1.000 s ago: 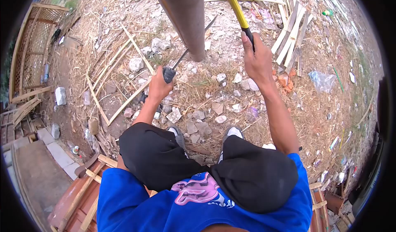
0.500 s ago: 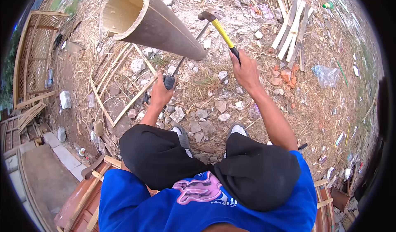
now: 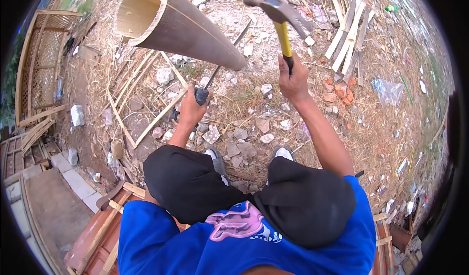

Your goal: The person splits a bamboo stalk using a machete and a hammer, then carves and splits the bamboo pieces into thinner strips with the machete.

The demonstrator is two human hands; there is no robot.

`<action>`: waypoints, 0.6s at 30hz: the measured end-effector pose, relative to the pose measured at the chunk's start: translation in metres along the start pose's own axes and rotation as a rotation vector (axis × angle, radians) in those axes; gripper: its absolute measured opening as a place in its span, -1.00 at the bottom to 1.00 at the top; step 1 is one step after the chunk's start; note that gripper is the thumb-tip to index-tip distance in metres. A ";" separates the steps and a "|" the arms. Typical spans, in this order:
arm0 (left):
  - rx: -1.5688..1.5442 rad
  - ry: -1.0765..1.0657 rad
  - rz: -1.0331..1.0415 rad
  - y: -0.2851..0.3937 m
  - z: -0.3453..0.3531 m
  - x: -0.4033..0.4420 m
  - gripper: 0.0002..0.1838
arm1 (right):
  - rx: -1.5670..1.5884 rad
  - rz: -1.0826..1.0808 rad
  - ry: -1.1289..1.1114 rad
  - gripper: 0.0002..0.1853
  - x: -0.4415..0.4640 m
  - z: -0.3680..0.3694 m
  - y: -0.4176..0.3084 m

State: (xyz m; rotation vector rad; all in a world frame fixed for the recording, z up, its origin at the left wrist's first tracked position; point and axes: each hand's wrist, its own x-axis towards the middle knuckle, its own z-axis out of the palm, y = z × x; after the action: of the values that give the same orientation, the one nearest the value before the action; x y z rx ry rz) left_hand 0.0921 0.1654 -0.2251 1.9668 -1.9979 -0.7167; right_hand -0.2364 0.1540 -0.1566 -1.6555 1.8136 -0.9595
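Observation:
My left hand [image 3: 191,111] is wrapped around the black handle of a machete [image 3: 213,75]. Its long dark blade slants up and right, passes behind a thick bamboo pole [image 3: 195,30], and shows again beyond it. Whether the blade touches the bamboo I cannot tell. The pole is tilted, its hollow cut end with a pale rim towards the upper left. A claw hammer [image 3: 284,35] with a yellow and black handle is gripped in my right hand [image 3: 295,82]. Its metal head is raised, to the right of the pole.
Split bamboo strips [image 3: 348,35] lie in a pile at upper right, near broken bricks [image 3: 344,93] and a clear plastic bag [image 3: 388,91]. Thin strips [image 3: 119,121] lie left of my hand. Stones [image 3: 246,150] surround my feet. A wooden lattice frame [image 3: 44,69] stands at far left.
My right hand has tilted the hammer up; its head has moved right and looks larger, closer to the camera. The left hand and machete have hardly moved; the pole has shifted slightly.

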 end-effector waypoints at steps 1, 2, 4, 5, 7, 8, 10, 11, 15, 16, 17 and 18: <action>0.005 -0.024 -0.008 0.002 0.001 -0.005 -0.44 | -0.144 0.104 -0.121 -0.63 -0.008 0.016 0.032; 0.007 -0.024 -0.004 0.004 0.000 0.003 -0.45 | -0.224 0.148 -0.192 -0.62 -0.010 0.031 0.059; 0.041 -0.065 -0.014 0.009 -0.009 0.009 -0.45 | -0.161 0.229 -0.188 -0.61 -0.003 0.021 0.041; 0.041 -0.038 -0.024 0.009 -0.012 0.003 -0.45 | -0.119 0.281 -0.206 -0.61 -0.007 0.021 0.029; 0.025 0.006 -0.012 0.017 -0.010 0.001 -0.44 | -0.080 0.160 -0.132 -0.62 -0.002 0.015 0.013; 0.043 -0.010 0.007 0.000 0.000 0.003 -0.42 | -0.070 0.119 -0.118 -0.63 -0.001 0.007 -0.002; 0.044 -0.031 -0.051 0.002 0.001 -0.002 -0.33 | -0.040 0.047 -0.088 -0.65 -0.010 0.007 -0.007; 0.045 -0.043 -0.075 0.003 0.001 -0.002 -0.29 | -0.073 0.032 -0.083 -0.65 -0.016 0.015 0.001; 0.049 0.013 -0.050 -0.004 0.006 -0.003 -0.34 | -0.234 0.068 -0.145 -0.63 -0.020 0.034 0.031; 0.037 0.002 -0.054 0.003 0.001 -0.002 -0.35 | -0.221 0.069 -0.139 -0.63 -0.018 0.030 0.029; 0.026 -0.008 -0.062 0.006 -0.003 -0.002 -0.37 | -0.207 0.068 -0.138 -0.63 -0.015 0.026 0.025; 0.021 -0.022 -0.055 0.003 -0.003 -0.004 -0.39 | -0.125 0.073 -0.111 -0.64 -0.013 0.017 0.009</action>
State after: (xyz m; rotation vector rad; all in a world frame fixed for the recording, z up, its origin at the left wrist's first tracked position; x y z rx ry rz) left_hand 0.0913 0.1685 -0.2201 2.0419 -1.9783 -0.7369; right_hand -0.2276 0.1643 -0.1751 -1.6690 1.8785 -0.7212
